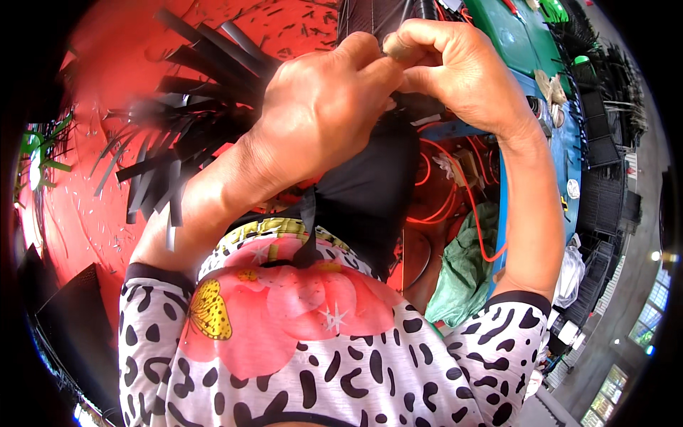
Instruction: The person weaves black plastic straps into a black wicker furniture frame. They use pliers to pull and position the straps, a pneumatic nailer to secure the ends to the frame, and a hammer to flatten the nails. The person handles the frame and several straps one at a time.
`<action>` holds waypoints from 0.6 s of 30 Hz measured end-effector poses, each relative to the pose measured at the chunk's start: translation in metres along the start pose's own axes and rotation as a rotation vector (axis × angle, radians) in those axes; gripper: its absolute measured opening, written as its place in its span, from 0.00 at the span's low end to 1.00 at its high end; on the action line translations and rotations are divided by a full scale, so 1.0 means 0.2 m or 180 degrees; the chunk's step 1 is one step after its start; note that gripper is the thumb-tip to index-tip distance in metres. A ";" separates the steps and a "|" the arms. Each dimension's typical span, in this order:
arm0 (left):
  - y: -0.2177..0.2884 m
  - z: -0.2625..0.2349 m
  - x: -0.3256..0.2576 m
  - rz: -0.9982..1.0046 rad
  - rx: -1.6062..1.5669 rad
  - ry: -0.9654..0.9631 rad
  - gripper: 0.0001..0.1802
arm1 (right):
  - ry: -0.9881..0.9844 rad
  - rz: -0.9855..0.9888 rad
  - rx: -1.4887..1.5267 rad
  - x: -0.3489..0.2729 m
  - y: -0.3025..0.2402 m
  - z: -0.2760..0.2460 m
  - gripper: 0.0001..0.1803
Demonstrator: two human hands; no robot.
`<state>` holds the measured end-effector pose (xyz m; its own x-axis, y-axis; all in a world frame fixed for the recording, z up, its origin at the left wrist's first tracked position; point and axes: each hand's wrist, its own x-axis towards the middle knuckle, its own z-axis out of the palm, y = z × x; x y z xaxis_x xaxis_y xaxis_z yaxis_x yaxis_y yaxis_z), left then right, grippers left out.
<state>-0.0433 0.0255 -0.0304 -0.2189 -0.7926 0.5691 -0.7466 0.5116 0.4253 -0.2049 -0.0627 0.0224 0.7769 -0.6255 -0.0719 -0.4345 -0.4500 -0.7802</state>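
Both hands are raised close together at the top middle. The left hand [324, 103], back uppermost, is curled with its fingers folded in; what it grips underneath is hidden. The right hand [459, 71] has its thumb and forefinger bent toward the left fingertips as in a pinch; whether something sits between them cannot be told.

At the far left edge, a green object [32, 151] shows beside some thin strips. Next comes a red floor [78, 220], scattered with small scraps and shavings, and a dark panel [82, 302] low down. Black strips [206, 71] fan out leftward from behind the left hand, over the red floor, their ends loose and some blurred.

In the middle are black trousers [373, 185] and a spotted shirt [313, 370] with a pink flower and a yellow butterfly. Rightward, a red hose [471, 203] loops above a crumpled green bag [462, 274]. Beyond the right forearm runs a blue bench [565, 153], with black lattice pieces [605, 149] heaped past it.
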 end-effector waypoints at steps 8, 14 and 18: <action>-0.04 0.04 0.01 0.0266 0.0100 0.0173 0.13 | 0.0552 -0.0659 -0.1128 -0.05 0.07 0.05 0.06; -0.09 0.02 0.03 0.0309 0.0104 0.0025 0.11 | 0.1922 -0.1395 -0.1476 -0.16 0.14 0.13 0.17; -0.11 0.01 0.04 0.0297 0.0090 -0.0230 0.11 | 0.2234 0.0138 -0.0536 -0.29 0.38 0.37 0.48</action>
<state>-0.0297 0.0077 -0.0357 -0.3322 -0.7642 0.5528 -0.7381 0.5755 0.3521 -0.2485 -0.0140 -0.0781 0.3061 -0.8815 0.3596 -0.5665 -0.4722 -0.6754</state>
